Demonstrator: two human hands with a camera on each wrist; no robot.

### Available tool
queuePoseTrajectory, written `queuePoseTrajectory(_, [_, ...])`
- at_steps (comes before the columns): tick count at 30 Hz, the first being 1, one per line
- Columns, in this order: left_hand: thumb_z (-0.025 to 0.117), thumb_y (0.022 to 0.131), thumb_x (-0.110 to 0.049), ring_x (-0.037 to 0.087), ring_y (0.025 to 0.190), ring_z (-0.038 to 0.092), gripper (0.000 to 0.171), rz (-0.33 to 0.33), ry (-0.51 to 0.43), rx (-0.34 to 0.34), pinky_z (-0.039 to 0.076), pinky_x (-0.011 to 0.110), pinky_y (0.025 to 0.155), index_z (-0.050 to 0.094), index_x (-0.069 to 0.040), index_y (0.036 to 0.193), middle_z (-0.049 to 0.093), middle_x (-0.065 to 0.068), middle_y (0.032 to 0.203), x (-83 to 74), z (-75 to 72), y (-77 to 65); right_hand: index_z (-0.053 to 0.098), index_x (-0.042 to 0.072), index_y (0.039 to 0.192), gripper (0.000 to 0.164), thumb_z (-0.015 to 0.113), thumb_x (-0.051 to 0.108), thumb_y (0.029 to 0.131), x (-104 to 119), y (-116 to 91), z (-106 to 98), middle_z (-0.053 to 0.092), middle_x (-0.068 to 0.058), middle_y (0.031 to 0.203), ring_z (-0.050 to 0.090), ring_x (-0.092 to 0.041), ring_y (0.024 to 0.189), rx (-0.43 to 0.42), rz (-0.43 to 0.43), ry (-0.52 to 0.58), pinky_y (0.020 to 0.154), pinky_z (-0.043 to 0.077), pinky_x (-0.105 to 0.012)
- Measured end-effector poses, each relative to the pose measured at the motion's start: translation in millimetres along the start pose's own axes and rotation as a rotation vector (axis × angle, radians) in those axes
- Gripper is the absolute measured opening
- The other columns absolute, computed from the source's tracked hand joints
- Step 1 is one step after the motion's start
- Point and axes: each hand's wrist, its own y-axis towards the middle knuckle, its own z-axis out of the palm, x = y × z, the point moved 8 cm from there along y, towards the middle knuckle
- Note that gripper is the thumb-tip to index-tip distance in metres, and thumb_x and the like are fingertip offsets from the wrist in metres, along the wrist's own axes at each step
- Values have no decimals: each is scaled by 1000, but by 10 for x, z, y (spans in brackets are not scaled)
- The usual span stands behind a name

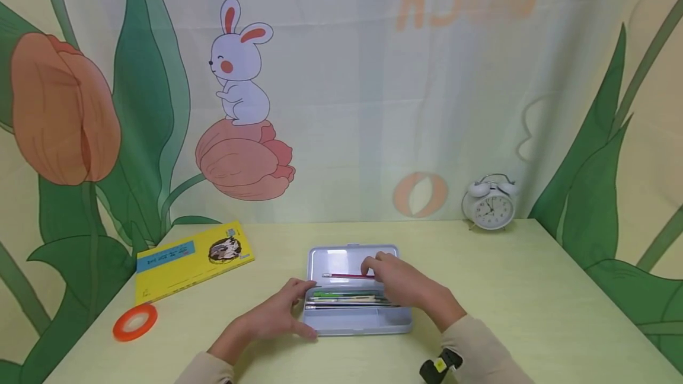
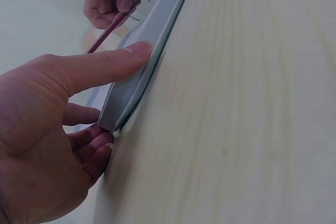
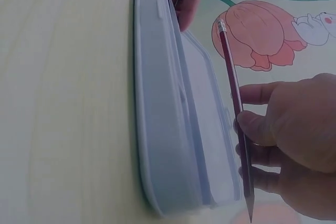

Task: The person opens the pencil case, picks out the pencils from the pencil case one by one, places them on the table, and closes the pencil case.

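A pale grey-blue pencil case [image 1: 356,331] lies open on the table, its lid [image 1: 341,256] folded back toward the wall. My left hand [image 1: 272,313] holds the case at its left end, thumb along the front side and fingers around the corner. Between thumb and fingers of my right hand [image 1: 402,282] is a dark red pencil [image 3: 233,77], pinched near its middle above the case. Its sharpened tip points right and its metal-capped end left. Several pencils [image 1: 341,296], some green, lie side by side in the case's rear compartment, their right ends partly hidden by the right hand.
At the left are a yellow book [image 1: 187,277] and an orange tape roll [image 1: 120,330] close to its near corner. A white alarm clock [image 1: 492,209] stands at the back right. Behind the table [image 1: 533,301] hangs a printed curtain [image 1: 341,105].
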Motion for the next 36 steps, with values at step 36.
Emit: queuePoseTrajectory(36, [91, 73, -29, 32, 129, 40, 97, -39, -38, 22, 26, 57, 115, 38, -7, 152, 41, 9, 134, 31, 11, -4, 79, 10, 109, 35, 69, -12, 84, -1265, -974, -621, 63, 0, 89, 54, -13, 77, -147, 174, 42, 65, 48, -28])
